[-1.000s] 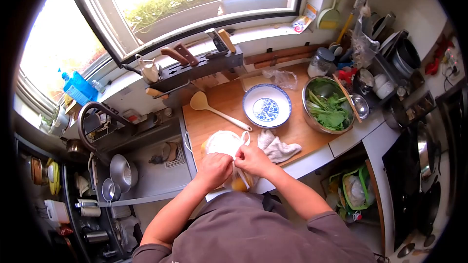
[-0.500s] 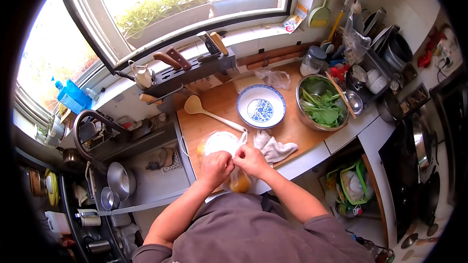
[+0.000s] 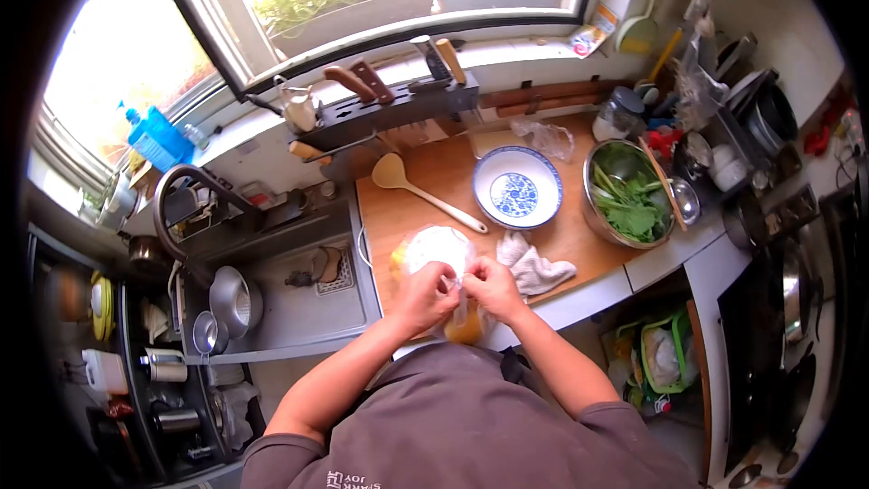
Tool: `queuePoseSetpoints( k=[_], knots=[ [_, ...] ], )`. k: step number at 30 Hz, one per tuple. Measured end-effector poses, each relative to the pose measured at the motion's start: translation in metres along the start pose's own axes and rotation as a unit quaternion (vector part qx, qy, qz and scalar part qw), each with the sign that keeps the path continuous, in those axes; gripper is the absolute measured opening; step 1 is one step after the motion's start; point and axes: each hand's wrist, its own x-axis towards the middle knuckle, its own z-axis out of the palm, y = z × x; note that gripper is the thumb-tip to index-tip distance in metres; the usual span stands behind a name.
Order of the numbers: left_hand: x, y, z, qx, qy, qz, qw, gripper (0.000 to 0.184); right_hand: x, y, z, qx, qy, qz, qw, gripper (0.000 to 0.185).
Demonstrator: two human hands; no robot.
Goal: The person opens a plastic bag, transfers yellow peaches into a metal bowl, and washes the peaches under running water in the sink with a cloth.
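**Thin plastic bag pinched in both your hands at the board's near edge**

Left to right, hold first. Your left hand (image 3: 422,297) is narrow, fingertips closed on the plastic. The bag (image 3: 439,249) sits below and between your hands, at the near edge of the cutting board (image 3: 380,217): a white rounded part on the far side, orange contents (image 3: 463,328) low and close to your shirt (image 3: 453,417). Can't tell what's inside. Your right hand (image 3: 493,292) is narrow too, fingertips on the plastic next to the left's; exact pinch point hidden.

Handling, judged: film is light, limp, likely slippery, easy to tear if yanked. Contents probably give it some weight and may shift. Best hold: gathered plastic between fingertips, palm underneath for any lift.

Edges, left to right. The sink (image 3: 281,312) drops away just past the board's left side. Bare wood lies left of the bag. The ladle (image 3: 436,199) lies beyond it, handle end close by. The cloth (image 3: 536,267) is just beside your right hand, crowding that elbow-out path. The patterned bowl (image 3: 545,183) stands past the cloth; bare wood separates it from the steel bowl (image 3: 601,223) of greens (image 3: 629,204). Near edge is tight against you.
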Motion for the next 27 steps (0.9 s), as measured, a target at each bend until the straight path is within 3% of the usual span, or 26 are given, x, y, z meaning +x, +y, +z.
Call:
queuePoseSetpoints(
  k=[6, 10, 12, 13, 14, 15, 17, 19, 23, 24, 27],
  knots=[
    [0.007, -0.004, -0.001, 0.123, 0.018, 0.169, 0.978, 0.017, 0.0, -0.001, -0.003, 0.044, 0.002, 0.01, 0.999, 0.01],
    [0.008, -0.011, 0.003, 0.169, 0.021, 0.175, 0.97, 0.013, 0.004, 0.005, -0.004, -0.037, 0.025, -0.011, 0.999, 0.015],
    [0.006, -0.006, 0.004, 0.063, 0.047, 0.056, 0.995, 0.011, 0.003, 0.003, -0.003, -0.083, 0.044, -0.014, 0.995, 0.016],
    [0.006, -0.011, 0.007, 0.063, 0.046, 0.058, 0.995, 0.011, 0.003, 0.002, -0.003, -0.13, 0.063, -0.017, 0.989, 0.018],
    [0.008, -0.014, 0.008, -0.063, 0.045, 0.019, 0.997, 0.011, 0.003, 0.001, -0.003, -0.13, 0.064, -0.017, 0.989, 0.018],
    [0.008, -0.018, 0.007, -0.187, 0.044, -0.022, 0.981, 0.012, 0.002, 0.0, -0.002, -0.104, 0.062, 0.0, 0.993, 0.018],
    [0.004, -0.018, 0.002, -0.243, 0.017, -0.066, 0.968, 0.011, 0.002, 0.0, 0.001, -0.078, 0.059, 0.016, 0.995, 0.018],
    [0.002, -0.014, -0.006, -0.397, -0.041, -0.208, 0.893, 0.013, 0.004, 0.004, 0.003, -0.058, 0.06, 0.025, 0.996, 0.018],
    [0.003, 0.016, -0.032, -0.448, -0.064, -0.195, 0.87, 0.009, 0.005, 0.013, 0.0, -0.053, 0.073, 0.01, 0.996, 0.018],
    [0.004, 0.017, -0.041, -0.407, -0.073, -0.125, 0.902, 0.01, 0.004, 0.014, -0.002, -0.03, 0.066, -0.003, 0.997, 0.018],
    [0.012, 0.02, -0.059, -0.373, -0.029, -0.079, 0.924, 0.008, -0.003, 0.003, -0.002, 0.002, 0.046, -0.011, 0.999, 0.017]
  ],
)
